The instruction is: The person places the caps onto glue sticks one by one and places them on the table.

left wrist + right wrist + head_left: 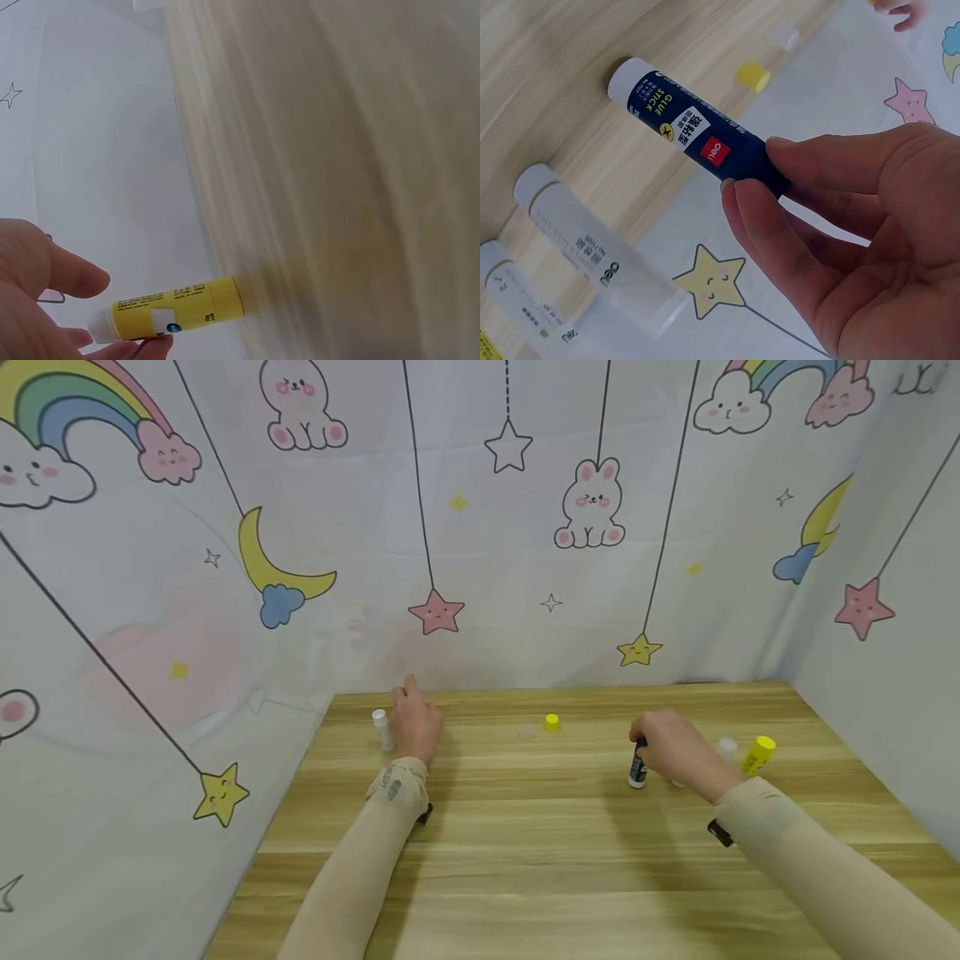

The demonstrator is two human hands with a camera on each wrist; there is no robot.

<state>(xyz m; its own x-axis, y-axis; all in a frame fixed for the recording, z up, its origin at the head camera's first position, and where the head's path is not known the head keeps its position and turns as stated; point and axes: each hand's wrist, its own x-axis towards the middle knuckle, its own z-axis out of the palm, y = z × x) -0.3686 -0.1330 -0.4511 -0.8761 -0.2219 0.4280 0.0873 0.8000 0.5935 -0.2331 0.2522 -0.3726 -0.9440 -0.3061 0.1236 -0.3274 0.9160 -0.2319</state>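
My right hand (pixel 675 747) pinches the top end of a dark blue glue stick (pixel 697 124) between thumb and fingers. That stick is upright, its white end down at the table. My left hand (pixel 417 720) is at the back left, around the white top of a standing yellow glue stick (pixel 176 309). In the left wrist view its thumb is apart from the stick, and some fingertips lie behind or against it. The head view hides this stick behind the hand. Left of that hand stands a white glue stick (pixel 383 731).
Near the table's back middle lie a yellow cap (pixel 552 722) and a translucent cap (pixel 526 731). Beside the right hand stand two whitish glue sticks (pixel 604 251) and, farther right, another yellow glue stick (pixel 760 755). A printed curtain (pixel 510 552) hangs behind the wooden table (pixel 525 860).
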